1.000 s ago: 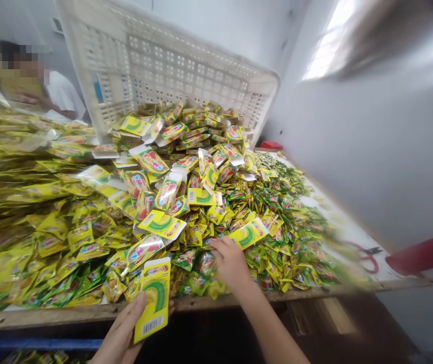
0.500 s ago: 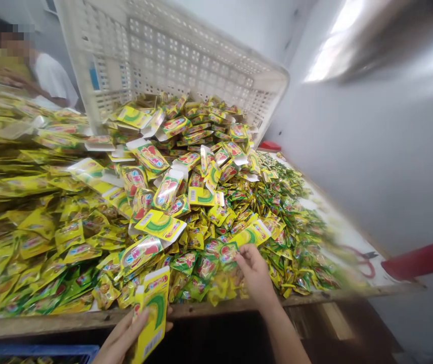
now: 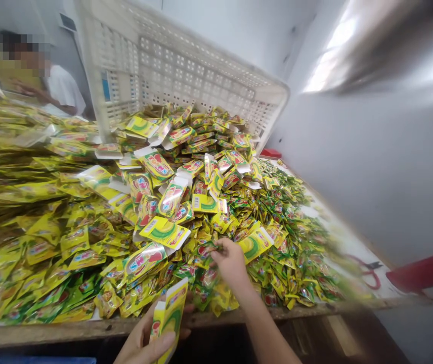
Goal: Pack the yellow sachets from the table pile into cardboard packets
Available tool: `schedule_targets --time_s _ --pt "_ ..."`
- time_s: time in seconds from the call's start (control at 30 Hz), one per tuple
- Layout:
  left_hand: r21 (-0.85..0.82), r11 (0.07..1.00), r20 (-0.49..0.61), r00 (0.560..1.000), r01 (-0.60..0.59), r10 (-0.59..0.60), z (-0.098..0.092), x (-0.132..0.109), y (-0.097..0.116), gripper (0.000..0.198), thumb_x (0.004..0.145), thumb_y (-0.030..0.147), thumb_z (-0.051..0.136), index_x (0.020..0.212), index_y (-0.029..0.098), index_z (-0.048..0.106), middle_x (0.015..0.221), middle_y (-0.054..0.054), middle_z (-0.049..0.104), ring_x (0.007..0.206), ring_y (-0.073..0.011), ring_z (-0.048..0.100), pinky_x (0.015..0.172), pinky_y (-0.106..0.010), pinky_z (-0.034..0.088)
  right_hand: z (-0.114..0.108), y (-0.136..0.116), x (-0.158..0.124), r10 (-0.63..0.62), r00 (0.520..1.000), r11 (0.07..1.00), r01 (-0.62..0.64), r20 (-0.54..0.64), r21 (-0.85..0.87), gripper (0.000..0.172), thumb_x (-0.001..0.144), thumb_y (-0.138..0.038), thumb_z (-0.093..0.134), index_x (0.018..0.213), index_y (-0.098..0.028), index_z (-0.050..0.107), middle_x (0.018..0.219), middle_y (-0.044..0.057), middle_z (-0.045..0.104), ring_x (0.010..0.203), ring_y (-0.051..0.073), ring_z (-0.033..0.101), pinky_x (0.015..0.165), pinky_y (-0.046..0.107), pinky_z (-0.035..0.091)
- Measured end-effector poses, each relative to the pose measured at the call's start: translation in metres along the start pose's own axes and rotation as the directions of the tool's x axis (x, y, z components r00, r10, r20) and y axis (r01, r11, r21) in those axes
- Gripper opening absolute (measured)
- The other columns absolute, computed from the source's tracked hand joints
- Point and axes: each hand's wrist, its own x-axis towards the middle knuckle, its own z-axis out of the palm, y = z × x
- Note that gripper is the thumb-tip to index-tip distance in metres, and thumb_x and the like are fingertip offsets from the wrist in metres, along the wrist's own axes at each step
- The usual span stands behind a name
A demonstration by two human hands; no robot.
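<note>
My left hand (image 3: 152,338) is wrapped round a small yellow and green box (image 3: 173,313) at the table's front edge, its top end showing white flaps. Up and to the right of it, my right hand (image 3: 229,258) pinches a small green packet (image 3: 211,248) over the heap. Beneath and around the hands lies a pile of small yellow and green packets (image 3: 125,293). Several flat yellow boxes, among them one with a barcode (image 3: 165,232), lie on the pile just beyond my hands.
A white perforated crate (image 3: 197,60) lies tipped on its side behind, with boxes spilling out. Red-handled scissors (image 3: 370,273) and a red object (image 3: 425,270) are at the right. A person in a white top (image 3: 65,88) is at the back left. A blue edge (image 3: 34,360) shows bottom left.
My right hand has moved left and now pinches a packet from the pile. My left hand, with the box, has shifted right and the box is turned more upright. The view has shifted slightly.
</note>
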Motion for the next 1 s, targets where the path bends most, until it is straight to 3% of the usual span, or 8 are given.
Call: schedule_targets --time_s 0.13,0.3,0.43,0.63,0.73,0.83,0.9,1.0 --pt "-0.126 0.99 0.057 0.997 0.06 -0.053 0.016 0.006 -0.006 0.09 0.049 0.027 0.088 0.132 0.031 0.054 0.114 -0.007 0.072 0.103 -0.0376 0.067 0.087 -0.041 0.056 -0.012 0.025 -0.032 0.145 0.989 0.952 -0.145 0.02 0.268 0.022 0.064 -0.03 0.07 0.08 -0.017 0.064 0.07 0.002 0.066 0.055 0.018 0.062 0.048 0.03 0.054" --pt "-0.2 0.955 0.125 0.973 0.218 -0.196 0.023 0.032 -0.022 0.074 0.061 0.02 0.083 0.13 0.024 0.056 0.107 -0.009 0.075 0.104 -0.0362 0.067 0.087 -0.041 0.057 -0.023 0.04 -0.053 -0.046 0.999 0.997 0.045 -0.013 -0.068 0.024 0.073 -0.024 0.064 0.097 -0.021 0.066 0.087 0.003 0.069 0.064 0.018 0.062 0.053 0.027 0.053" --pt "-0.244 0.933 0.134 0.962 0.266 -0.24 0.015 0.042 -0.026 0.072 0.063 0.016 0.081 0.13 0.023 0.056 0.108 -0.009 0.075 0.107 -0.0362 0.065 0.09 -0.043 0.056 -0.03 0.036 -0.054 -0.277 0.961 0.895 0.251 -0.016 -0.369 0.011 0.077 -0.017 0.064 0.085 -0.022 0.07 0.087 0.004 0.064 0.08 0.019 0.061 0.069 0.027 0.05" --pt "-0.132 0.958 0.209 0.952 0.256 -0.226 0.01 0.027 -0.022 0.07 0.056 0.024 0.084 0.122 0.022 0.062 0.108 -0.011 0.074 0.113 -0.0401 0.061 0.093 -0.045 0.053 -0.037 0.026 -0.053 -0.227 0.954 0.922 0.275 0.195 -0.271 0.004 0.074 -0.024 0.073 0.075 -0.022 0.071 0.073 -0.001 0.062 0.072 0.017 0.058 0.069 0.026 0.047" --pt "-0.013 0.993 0.226 0.968 0.118 -0.112 0.018 0.016 -0.021 0.067 0.049 0.031 0.085 0.112 0.023 0.066 0.109 -0.01 0.072 0.112 -0.0413 0.061 0.089 -0.046 0.053 -0.047 0.018 -0.054 -0.06 0.926 0.995 0.086 0.374 -0.055 0.017 0.075 -0.029 0.071 0.091 -0.023 0.07 0.076 -0.003 0.063 0.061 0.014 0.057 0.055 0.024 0.048" --pt "0.237 0.953 0.2 0.969 -0.19 0.143 0.027 0.012 -0.022 0.061 0.045 0.031 0.087 0.102 0.025 0.068 0.102 -0.009 0.073 0.101 -0.0387 0.065 0.08 -0.041 0.055 -0.056 0.003 -0.058 -0.001 0.965 0.996 -0.023 0.261 0.089 0.02 0.079 -0.036 0.067 0.093 -0.023 0.061 0.073 -0.004 0.06 0.052 0.012 0.053 0.041 0.02 0.044" --pt "0.464 0.8 0.123 0.922 -0.381 0.368 0.03 0.015 -0.025 0.061 0.042 0.028 0.088 0.1 0.026 0.067 0.099 -0.008 0.073 0.096 -0.0368 0.065 0.082 -0.038 0.053 -0.054 -0.007 -0.062 -0.022 0.997 0.986 0.009 0.077 0.164 0.023 0.082 -0.04 0.064 0.094 -0.023 0.055 0.073 -0.004 0.059 0.053 0.012 0.054 0.04 0.02 0.045" --pt "0.757 0.471 0.133 0.813 -0.453 0.567 0.024 0.023 -0.033 0.063 0.048 0.033 0.085 0.108 0.027 0.065 0.106 -0.007 0.072 0.099 -0.0365 0.065 0.087 -0.041 0.051 -0.037 -0.014 -0.07 -0.135 0.986 0.98 0.147 -0.092 0.131 0.023 0.085 -0.038 0.061 0.101 -0.022 0.055 0.078 -0.001 0.061 0.061 0.014 0.059 0.05 0.023 0.05"
